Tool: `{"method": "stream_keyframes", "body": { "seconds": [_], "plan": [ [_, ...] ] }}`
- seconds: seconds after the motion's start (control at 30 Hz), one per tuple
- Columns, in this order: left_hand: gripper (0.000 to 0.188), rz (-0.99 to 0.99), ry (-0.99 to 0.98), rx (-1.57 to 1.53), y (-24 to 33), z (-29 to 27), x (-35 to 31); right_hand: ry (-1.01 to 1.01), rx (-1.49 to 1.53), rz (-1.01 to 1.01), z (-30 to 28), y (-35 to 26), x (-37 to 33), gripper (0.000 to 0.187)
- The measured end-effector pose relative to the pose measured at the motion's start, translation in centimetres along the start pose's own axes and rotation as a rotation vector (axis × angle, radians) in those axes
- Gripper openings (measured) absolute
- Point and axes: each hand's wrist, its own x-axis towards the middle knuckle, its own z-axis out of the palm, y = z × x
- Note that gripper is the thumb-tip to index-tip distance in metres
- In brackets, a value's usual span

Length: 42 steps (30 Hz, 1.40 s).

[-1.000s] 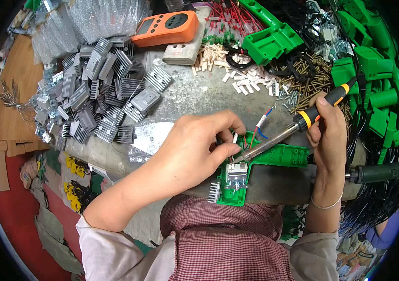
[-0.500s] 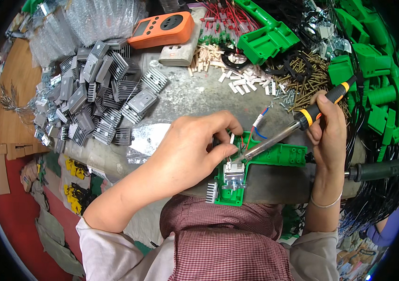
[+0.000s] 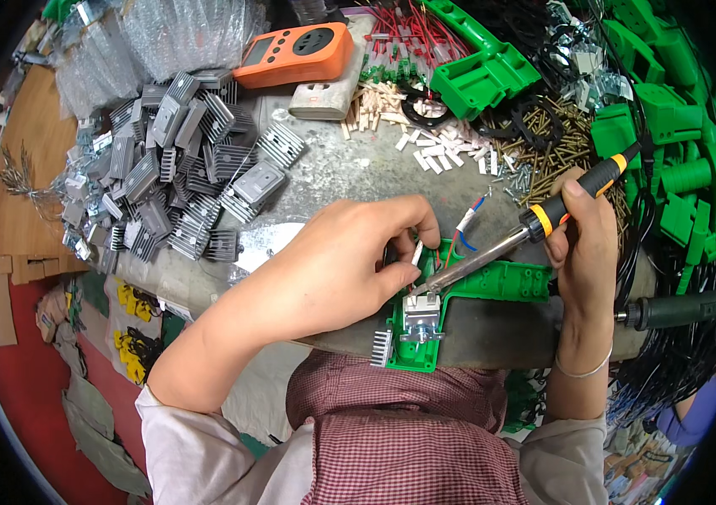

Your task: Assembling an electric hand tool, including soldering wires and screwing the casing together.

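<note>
My right hand grips the black-and-yellow handle of a soldering iron. The iron's metal barrel slants down to the left, its tip at the upper edge of a pale block on a shiny metal bracket. That bracket sits inside an open green plastic housing half at the table's front edge. Just above the tip, my left hand is closed in a pinch, with a small white piece between thumb and forefinger. Red and blue wires rise from the housing beside it. A finned metal heat sink lies at the housing's left.
Grey finned heat sinks are heaped at the left. Behind lie an orange meter, loose white pieces and brass-coloured screws. Green housings pile up at the right, near a dark-handled tool and black cables.
The soldering iron's tip has shifted slightly left and down along the pale block. My right hand has moved a little with it; my left hand keeps its pinch.
</note>
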Motion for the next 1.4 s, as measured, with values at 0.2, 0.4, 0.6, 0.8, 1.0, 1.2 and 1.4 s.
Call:
{"method": "stream_keyframes", "body": {
  "seconds": [0.2,0.4,0.6,0.8,1.0,1.2,1.4],
  "plan": [
    [0.026,-0.019,-0.03,0.002,-0.1,-0.2,0.0,-0.001,0.014,0.019,0.3,-0.1,-0.1,0.021],
    [0.027,-0.047,-0.066,-0.082,-0.4,-0.2,0.0,-0.04,0.015,0.008,-0.2,0.3,0.2,0.022],
    [0.026,-0.075,-0.037,-0.128,-0.2,0.1,-0.1,0.002,0.016,0.031,-0.4,0.1,0.2,0.02],
    [0.026,-0.076,0.004,-0.083,0.2,0.1,-0.3,0.038,0.02,0.032,-0.1,-0.1,0.1,0.019],
    [0.026,-0.074,0.021,-0.072,0.2,0.4,-0.3,0.048,0.044,-0.014,-0.9,-0.2,0.2,0.018],
    [0.025,-0.093,0.032,-0.1,0.3,0.5,-0.3,0.046,0.08,-0.011,-0.8,-0.2,0.3,0.017],
    [0.025,-0.106,0.028,-0.11,0.4,0.5,-0.3,-0.042,0.085,0.018,-1.1,0.2,0.2,0.018]
  ]
}}
